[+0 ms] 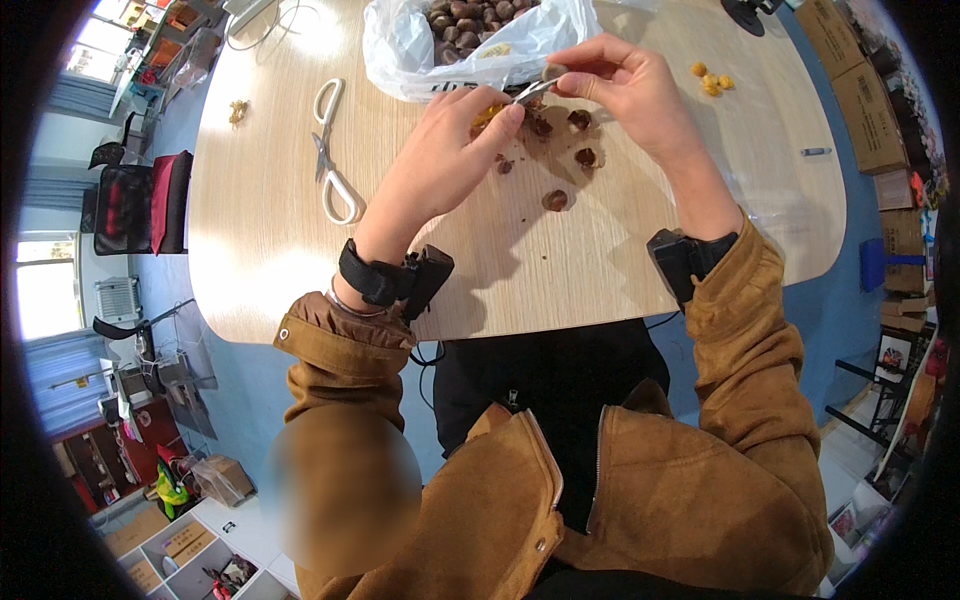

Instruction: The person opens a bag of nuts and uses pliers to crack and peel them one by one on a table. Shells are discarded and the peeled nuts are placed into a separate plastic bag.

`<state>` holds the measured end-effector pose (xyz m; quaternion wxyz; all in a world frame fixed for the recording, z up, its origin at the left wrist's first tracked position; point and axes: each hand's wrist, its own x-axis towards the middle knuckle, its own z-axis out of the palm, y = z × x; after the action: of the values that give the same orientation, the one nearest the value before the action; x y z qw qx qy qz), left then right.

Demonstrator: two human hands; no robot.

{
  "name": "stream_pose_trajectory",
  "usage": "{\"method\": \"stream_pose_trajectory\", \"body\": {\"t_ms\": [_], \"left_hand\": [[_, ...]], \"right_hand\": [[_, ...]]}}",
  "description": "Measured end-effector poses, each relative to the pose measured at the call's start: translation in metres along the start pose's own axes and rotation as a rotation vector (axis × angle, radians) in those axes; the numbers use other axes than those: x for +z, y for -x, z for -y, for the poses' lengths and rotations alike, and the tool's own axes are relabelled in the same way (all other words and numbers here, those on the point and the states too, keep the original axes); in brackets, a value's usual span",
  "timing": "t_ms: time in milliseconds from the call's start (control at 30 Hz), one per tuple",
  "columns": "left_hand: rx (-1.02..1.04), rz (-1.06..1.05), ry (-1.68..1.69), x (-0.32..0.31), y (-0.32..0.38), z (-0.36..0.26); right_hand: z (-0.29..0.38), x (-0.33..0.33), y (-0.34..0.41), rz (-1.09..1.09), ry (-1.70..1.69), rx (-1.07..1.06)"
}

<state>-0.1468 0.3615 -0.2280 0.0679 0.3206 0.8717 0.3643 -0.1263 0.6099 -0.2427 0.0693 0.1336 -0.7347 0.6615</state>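
My left hand (pixel 454 146) grips a small pliers-like metal tool (pixel 531 91) with a yellow handle, mostly covered by my fingers. A brown chestnut (pixel 553 73) is pinched between the thumb and fingertips of my right hand (pixel 630 94). The tool's metal tip meets this chestnut, though the exact contact is hard to see. Below my hands lie broken chestnut shells (pixel 585 157), brown crumbs and a rounded shell piece (pixel 555 200). Just beyond, a white plastic bag (pixel 397 56) lies open, holding many whole chestnuts (pixel 465 26).
White-handled scissors (pixel 322 154) lie spread on the wooden table (pixel 262 247) at left, near a small tan clump (pixel 238 112). Several peeled yellow kernels (pixel 710 80) sit at right, with a grey cylindrical object (pixel 815 151) nearer the edge. A black stand base (pixel 744 16) is at the far right.
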Motion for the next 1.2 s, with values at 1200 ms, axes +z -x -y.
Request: {"method": "stream_pose_trajectory", "body": {"t_ms": [1200], "left_hand": [[-0.073,0.041,0.078,0.004,-0.001,-0.013]], "right_hand": [[0.003,0.011,0.002,-0.087,-0.155,0.090]]}}
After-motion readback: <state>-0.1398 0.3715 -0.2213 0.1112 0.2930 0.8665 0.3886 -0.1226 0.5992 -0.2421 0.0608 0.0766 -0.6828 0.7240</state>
